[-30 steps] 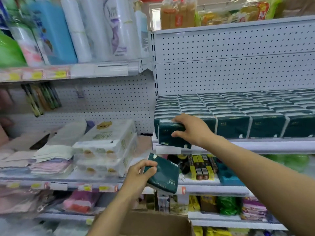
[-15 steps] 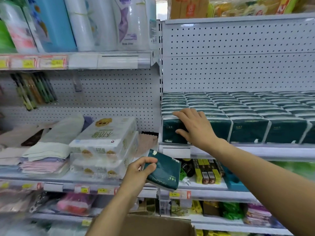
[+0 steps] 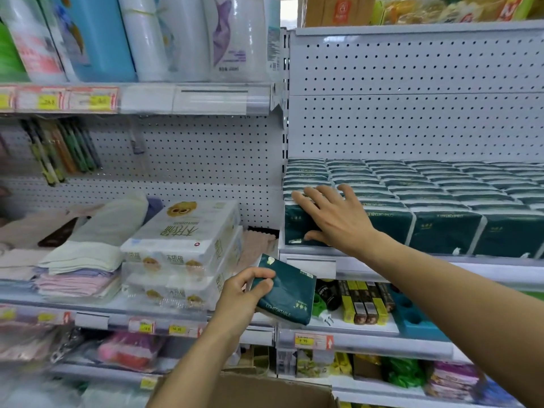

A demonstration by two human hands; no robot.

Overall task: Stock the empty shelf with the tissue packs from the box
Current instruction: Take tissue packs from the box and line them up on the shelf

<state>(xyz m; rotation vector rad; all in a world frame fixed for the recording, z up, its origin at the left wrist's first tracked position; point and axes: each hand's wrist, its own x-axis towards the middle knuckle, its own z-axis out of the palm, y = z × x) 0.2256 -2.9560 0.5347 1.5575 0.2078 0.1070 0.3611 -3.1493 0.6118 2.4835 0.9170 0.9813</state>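
Note:
Rows of dark green tissue packs (image 3: 441, 198) fill the white shelf (image 3: 382, 262) on the right. My right hand (image 3: 332, 216) lies spread over the front-left pack (image 3: 297, 225), fingers on its top and thumb on its front face. My left hand (image 3: 244, 293) holds another dark green tissue pack (image 3: 288, 293), tilted, below the shelf's front edge. The cardboard box (image 3: 265, 390) shows at the bottom edge, its inside hidden.
White wrapped paper packs (image 3: 182, 240) and folded towels (image 3: 79, 257) fill the left shelf. Bottles (image 3: 97, 36) stand above. Small goods (image 3: 362, 301) sit under the tissue shelf. White pegboard (image 3: 412, 98) rises behind the tissue packs.
My right hand pushed the front-left pack back into the row and now lies flat with fingers spread. My left hand and its pack rose slightly.

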